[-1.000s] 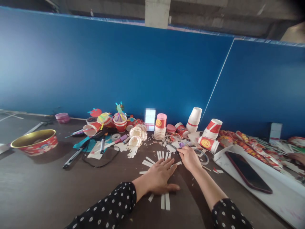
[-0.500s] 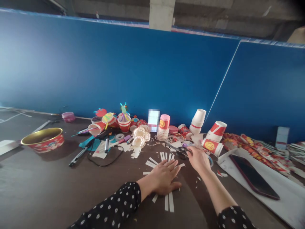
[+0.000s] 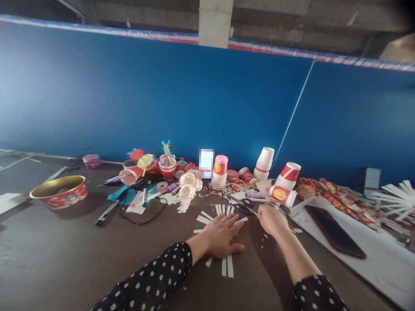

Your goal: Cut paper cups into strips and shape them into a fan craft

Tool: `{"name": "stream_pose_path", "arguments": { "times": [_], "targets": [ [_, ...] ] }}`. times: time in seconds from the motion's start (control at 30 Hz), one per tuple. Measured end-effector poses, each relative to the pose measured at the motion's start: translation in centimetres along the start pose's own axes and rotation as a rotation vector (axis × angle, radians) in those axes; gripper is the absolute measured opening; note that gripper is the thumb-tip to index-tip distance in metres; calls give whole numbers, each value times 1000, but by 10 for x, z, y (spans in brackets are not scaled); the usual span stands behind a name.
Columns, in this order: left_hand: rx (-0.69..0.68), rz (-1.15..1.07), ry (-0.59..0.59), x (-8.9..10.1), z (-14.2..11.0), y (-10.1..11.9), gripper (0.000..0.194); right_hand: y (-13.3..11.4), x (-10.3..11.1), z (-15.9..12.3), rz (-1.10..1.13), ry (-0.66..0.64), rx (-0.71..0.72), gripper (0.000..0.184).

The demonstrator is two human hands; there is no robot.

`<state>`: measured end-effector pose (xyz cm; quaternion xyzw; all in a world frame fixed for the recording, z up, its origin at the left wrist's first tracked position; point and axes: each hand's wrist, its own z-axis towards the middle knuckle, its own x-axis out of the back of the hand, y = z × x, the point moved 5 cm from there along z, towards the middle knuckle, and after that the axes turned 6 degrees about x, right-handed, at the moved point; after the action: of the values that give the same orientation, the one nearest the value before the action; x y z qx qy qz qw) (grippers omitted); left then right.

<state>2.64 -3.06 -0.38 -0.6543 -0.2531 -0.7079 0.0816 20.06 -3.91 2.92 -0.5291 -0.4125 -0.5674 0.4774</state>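
Observation:
My left hand (image 3: 223, 235) lies flat with fingers spread, palm down on a piece whose white paper strips (image 3: 227, 265) fan out from under it on the dark table. Its middle is hidden by the hand. My right hand (image 3: 272, 219) is closed in a loose fist just above the table, to the right of the strips. A thin, pale tip pokes out at its left side; what it belongs to is hidden. Dark-handled scissors (image 3: 244, 208) lie just left of that hand. A roll of bluish tape (image 3: 279, 208) is partly behind it.
Paper cups (image 3: 264, 164) and a cup stack (image 3: 220, 175) stand along the blue partition (image 3: 145, 95). A phone (image 3: 335, 231) rests on a white tray (image 3: 372, 263) at right. At left are a gold-lined red bowl (image 3: 60, 196), a utility knife (image 3: 110, 211) and a marker (image 3: 145, 197).
My right hand has drawn away from the scissors, slightly right and down, and its fingers have curled into a fist. My left hand stays flat on the strips. The view has shifted slightly right.

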Motion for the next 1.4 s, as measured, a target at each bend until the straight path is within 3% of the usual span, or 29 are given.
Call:
{"name": "stream_pose_path", "arguments": {
  "times": [0.2, 0.47, 0.7, 0.8, 0.97, 1.13, 1.3, 1.4],
  "targets": [
    [4, -20, 22, 1, -4, 0, 93, 4, 8, -12, -41, 2, -26, 20],
    [10, 10, 19, -4, 0, -2, 92, 6, 19, -22, -17, -24, -61, 30],
    [29, 34, 1, -2, -1, 0, 93, 25, 16, -36, 77, 26, -200, 18],
    [16, 39, 3, 0, -3, 2, 90, 13, 12, -34, 156, 85, -189, 21],
    [32, 14, -3, 5, -7, 6, 96, -37, 2, -23, 367, 149, 58, 22],
    [69, -84, 128, 11, -11, 0, 102, -56, -3, -22, 464, 186, 211, 28],
    [39, -232, 394, 20, -15, -16, 54, -51, -7, -26, 485, 157, 248, 24],
    [85, -291, 484, 27, -17, -24, 41, -49, -12, -27, 492, 133, 242, 22]
  ]
}}
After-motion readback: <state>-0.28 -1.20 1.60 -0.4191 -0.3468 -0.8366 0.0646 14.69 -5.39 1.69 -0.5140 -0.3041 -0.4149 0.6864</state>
